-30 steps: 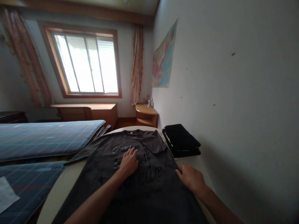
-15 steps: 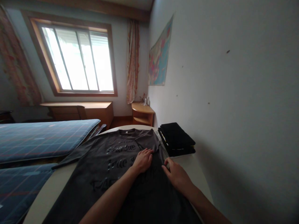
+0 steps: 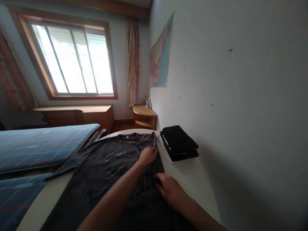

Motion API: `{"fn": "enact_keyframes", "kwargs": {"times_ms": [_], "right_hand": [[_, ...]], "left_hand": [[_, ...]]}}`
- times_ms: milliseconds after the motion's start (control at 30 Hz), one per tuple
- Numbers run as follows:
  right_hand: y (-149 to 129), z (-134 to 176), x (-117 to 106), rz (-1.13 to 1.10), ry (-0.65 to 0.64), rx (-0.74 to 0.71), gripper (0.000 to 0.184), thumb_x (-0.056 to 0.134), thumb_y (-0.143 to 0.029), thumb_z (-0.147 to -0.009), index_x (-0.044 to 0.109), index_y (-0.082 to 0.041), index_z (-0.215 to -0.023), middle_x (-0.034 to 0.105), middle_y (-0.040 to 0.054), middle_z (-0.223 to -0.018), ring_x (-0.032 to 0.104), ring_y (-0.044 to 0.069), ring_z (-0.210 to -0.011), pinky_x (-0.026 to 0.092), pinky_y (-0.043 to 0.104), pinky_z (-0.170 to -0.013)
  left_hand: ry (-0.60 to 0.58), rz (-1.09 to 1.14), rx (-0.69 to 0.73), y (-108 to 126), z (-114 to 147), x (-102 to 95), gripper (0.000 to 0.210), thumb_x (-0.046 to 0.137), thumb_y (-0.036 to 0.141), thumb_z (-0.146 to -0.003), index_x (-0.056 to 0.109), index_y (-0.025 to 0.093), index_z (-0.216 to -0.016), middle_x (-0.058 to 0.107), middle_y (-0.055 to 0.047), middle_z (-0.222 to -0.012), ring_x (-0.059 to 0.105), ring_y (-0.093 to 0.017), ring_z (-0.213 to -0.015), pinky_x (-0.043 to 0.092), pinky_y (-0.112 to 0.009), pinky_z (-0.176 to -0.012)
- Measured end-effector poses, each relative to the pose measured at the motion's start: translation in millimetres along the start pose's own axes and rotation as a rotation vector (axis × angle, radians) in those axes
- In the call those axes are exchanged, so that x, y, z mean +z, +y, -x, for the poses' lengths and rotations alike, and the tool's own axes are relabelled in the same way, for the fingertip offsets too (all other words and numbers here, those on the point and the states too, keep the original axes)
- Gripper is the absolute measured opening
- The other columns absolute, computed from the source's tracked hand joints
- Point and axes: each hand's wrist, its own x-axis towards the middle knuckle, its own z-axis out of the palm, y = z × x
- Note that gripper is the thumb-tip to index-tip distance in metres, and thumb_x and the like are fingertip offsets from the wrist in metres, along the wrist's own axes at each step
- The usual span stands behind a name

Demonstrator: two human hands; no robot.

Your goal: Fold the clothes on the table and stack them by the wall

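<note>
A dark grey long-sleeved shirt [image 3: 96,166] with raised black lettering lies front up on a round pale table [image 3: 192,179], its collar at the far end. One sleeve stretches out to the left; the right sleeve is turned inward along the side. My left hand [image 3: 148,155] rests on the upper right part of the shirt below the shoulder, fingers bent and closed on the cloth. Nearer to me, my right hand [image 3: 169,189] grips the shirt's right side with curled fingers. The lower hem is partly hidden by my forearms.
Folded black clothes [image 3: 179,141] are stacked on the table's right, close to the wall [image 3: 240,128]. Blue plaid mattresses [image 3: 48,144] lie to the left. Beyond stand a wooden desk [image 3: 96,110] under the window and a corner shelf [image 3: 144,111].
My right hand has moved left onto the shirt, bringing its right side inward. My left hand has shifted slightly up, its fingers now bent. The view has turned slightly right.
</note>
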Motion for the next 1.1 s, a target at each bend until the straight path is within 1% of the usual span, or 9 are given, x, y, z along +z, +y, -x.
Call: {"fn": "enact_keyframes", "kwargs": {"times_ms": [133,233,433,533,633,700,833,967,1100], "right_hand": [[1,22,-13,0.055,-0.058,0.082,0.053,0.061,-0.024,-0.084,0.054,-0.017,-0.135,0.063,0.0138,-0.130,0.059,0.028,-0.120,0.041,0.034,-0.101],[2,38,-29,0.092,-0.172,0.149,0.063,0.066,-0.030,-0.080,0.050,-0.014,-0.139,0.065,0.0178,-0.126,0.061,0.033,-0.118,0.044,0.040,-0.099],[-14,56,-65,-0.246,-0.349,-0.069,0.082,0.071,-0.030,-0.072,0.042,-0.016,-0.147,0.064,0.0137,-0.129,0.060,0.028,-0.117,0.046,0.034,-0.098],[-26,57,-65,-0.399,-0.436,-0.146,0.101,0.074,-0.031,-0.072,0.021,-0.016,-0.158,0.066,0.0121,-0.127,0.062,0.024,-0.113,0.047,0.028,-0.094],[-34,53,-46,-0.303,-0.556,-0.177,0.114,0.074,-0.026,-0.071,0.004,-0.017,-0.160,0.072,0.0103,-0.113,0.069,0.022,-0.094,0.050,0.024,-0.075],[-39,51,-31,-0.168,-0.615,-0.231,0.106,0.071,-0.023,-0.074,0.010,-0.018,-0.160,0.074,0.0096,-0.107,0.070,0.022,-0.086,0.048,0.023,-0.065],[-47,46,-9,0.007,-0.668,-0.363,0.068,0.059,-0.022,-0.087,0.039,-0.023,-0.152,0.075,0.0110,-0.107,0.072,0.023,-0.088,0.047,0.024,-0.062],[-47,41,1,-0.001,-0.698,-0.439,0.051,0.061,-0.028,-0.090,0.054,-0.030,-0.141,0.074,0.0057,-0.112,0.072,0.021,-0.091,0.045,0.022,-0.061],[-30,34,25,0.028,-0.737,-0.566,0.035,0.059,-0.028,-0.093,0.063,-0.026,-0.127,0.075,0.0019,-0.105,0.071,0.015,-0.079,0.038,0.019,-0.051]], "left_hand": [[-0.016,0.007,0.012,-3,-7,9.1,0.032,0.058,0.022,-0.090,0.071,0.022,-0.119,0.067,-0.010,-0.126,0.061,-0.026,-0.117,0.043,-0.034,-0.104],[0.002,0.042,0.009,-2,-8,11.7,0.038,0.058,0.013,-0.087,0.068,0.018,-0.123,0.065,-0.011,-0.129,0.060,-0.023,-0.120,0.041,-0.030,-0.106],[0.115,0.099,-0.060,2,-14,-6.8,0.040,0.053,0.010,-0.086,0.067,0.016,-0.123,0.065,-0.007,-0.130,0.059,-0.018,-0.121,0.039,-0.023,-0.107],[0.189,0.101,-0.171,-8,-9,-24.9,0.039,0.050,0.013,-0.088,0.066,0.016,-0.124,0.067,-0.008,-0.127,0.061,-0.020,-0.117,0.043,-0.026,-0.103],[0.228,0.086,-0.293,-29,9,-38.5,0.039,0.048,0.018,-0.091,0.063,0.017,-0.127,0.071,-0.010,-0.119,0.067,-0.022,-0.107,0.049,-0.031,-0.094],[0.226,0.067,-0.344,-44,24,-42.6,0.040,0.049,0.018,-0.090,0.061,0.018,-0.128,0.071,-0.010,-0.117,0.067,-0.023,-0.104,0.050,-0.031,-0.091],[0.172,0.009,-0.350,-64,49,-42.2,0.043,0.055,0.013,-0.084,0.063,0.019,-0.126,0.069,-0.009,-0.121,0.065,-0.022,-0.110,0.048,-0.030,-0.092],[0.145,-0.062,-0.306,-66,56,-39.6,0.042,0.052,0.013,-0.086,0.063,0.019,-0.127,0.063,-0.010,-0.131,0.063,-0.023,-0.113,0.046,-0.030,-0.096],[0.106,-0.143,-0.267,-65,59,-38.3,0.039,0.052,0.017,-0.088,0.064,0.019,-0.126,0.062,-0.011,-0.131,0.057,-0.028,-0.118,0.043,-0.037,-0.099]]}}
